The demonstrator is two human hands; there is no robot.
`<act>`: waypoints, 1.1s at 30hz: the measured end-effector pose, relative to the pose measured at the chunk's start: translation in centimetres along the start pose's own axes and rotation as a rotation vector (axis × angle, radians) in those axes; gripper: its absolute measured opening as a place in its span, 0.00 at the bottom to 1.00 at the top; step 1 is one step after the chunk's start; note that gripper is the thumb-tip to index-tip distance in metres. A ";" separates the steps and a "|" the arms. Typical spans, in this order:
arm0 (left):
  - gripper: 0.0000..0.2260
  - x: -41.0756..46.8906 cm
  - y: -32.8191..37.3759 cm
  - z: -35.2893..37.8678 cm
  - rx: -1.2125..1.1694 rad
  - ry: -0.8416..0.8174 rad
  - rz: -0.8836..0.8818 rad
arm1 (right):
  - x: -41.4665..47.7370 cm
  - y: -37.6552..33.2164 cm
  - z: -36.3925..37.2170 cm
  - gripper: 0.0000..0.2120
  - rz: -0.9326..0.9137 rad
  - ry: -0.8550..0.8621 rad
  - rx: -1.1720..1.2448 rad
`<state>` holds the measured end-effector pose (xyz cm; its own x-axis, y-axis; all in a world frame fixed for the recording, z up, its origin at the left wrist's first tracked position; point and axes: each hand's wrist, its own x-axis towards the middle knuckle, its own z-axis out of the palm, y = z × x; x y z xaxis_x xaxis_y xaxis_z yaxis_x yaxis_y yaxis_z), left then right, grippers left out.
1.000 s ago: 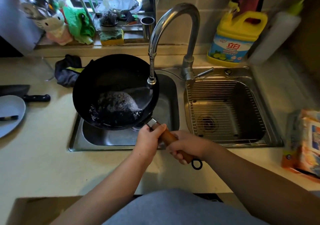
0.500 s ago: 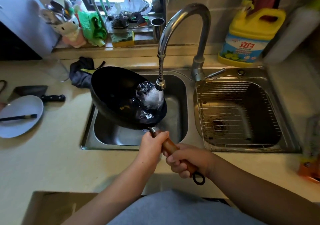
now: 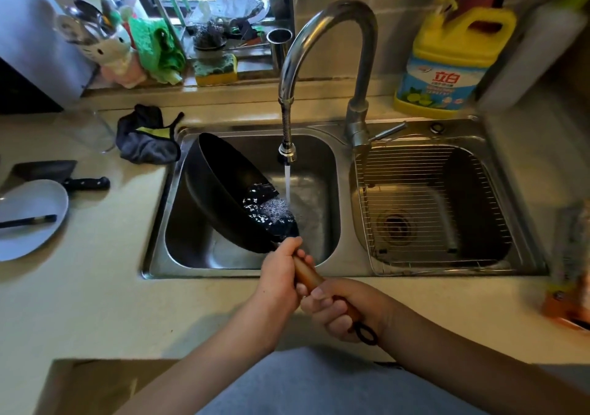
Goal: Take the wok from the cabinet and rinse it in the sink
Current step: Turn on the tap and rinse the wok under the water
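The wooden handle (image 3: pixel 308 275) of the wok (image 3: pixel 220 191) is held in a two-handed grip: the left hand (image 3: pixel 277 282) is wrapped around it close to the pan, and the right hand (image 3: pixel 343 311) is closed around its outer end, just above the black hanging ring (image 3: pixel 366 335). Both grips are closed tight on the handle, over the front edge of the worktop (image 3: pixel 95 303).

The wok is held tilted steeply inside the left basin of the sink (image 3: pixel 319 266), its open side turned to the right and its far rim raised toward the basin's back left corner. Water is pooled and foaming at its lower lip. A thin stream (image 3: pixel 287 181) is seen falling from the faucet (image 3: pixel 322 34) just beside that lip, to its right, into the basin.

The right basin is covered by a wire rack (image 3: pixel 424 210). A dark cloth (image 3: pixel 145 137) lies on the worktop at the sink's back left corner. Toward the left edge a grey plate (image 3: pixel 28 220) is set, with a cleaver (image 3: pixel 64 175) behind it. A yellow detergent jug (image 3: pixel 447 63) stands behind the sink, at the wall.
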<state>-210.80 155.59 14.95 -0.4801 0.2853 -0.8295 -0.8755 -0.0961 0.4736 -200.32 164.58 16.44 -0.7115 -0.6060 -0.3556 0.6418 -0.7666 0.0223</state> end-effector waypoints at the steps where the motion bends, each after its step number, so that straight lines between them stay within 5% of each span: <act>1: 0.13 0.1 0.0 0.1 0.055 0.028 0.040 | 0.1 -0.2 0.3 0.12 0.016 0.024 0.019; 7: 0.08 0.6 0.8 0.5 0.050 0.106 0.107 | 0.6 -1.9 3.4 0.01 -0.011 0.547 -0.583; 10: 0.08 0.9 0.7 0.6 0.038 0.115 0.095 | 0.4 -2.3 4.9 0.07 -0.061 0.831 -1.067; 13: 0.09 1.0 0.6 0.6 0.048 0.089 0.078 | 0.1 -2.3 5.4 0.12 -0.098 0.879 -1.379; 33: 0.18 2.3 2.6 0.1 0.300 -0.090 0.209 | 0.1 -6.3 1.2 0.15 -0.217 0.493 -0.569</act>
<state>-214.15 156.12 14.30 -0.6285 0.3727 -0.6827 -0.6975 0.1184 0.7067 -204.80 169.05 17.38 -0.7143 -0.1888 -0.6739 0.6454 -0.5501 -0.5300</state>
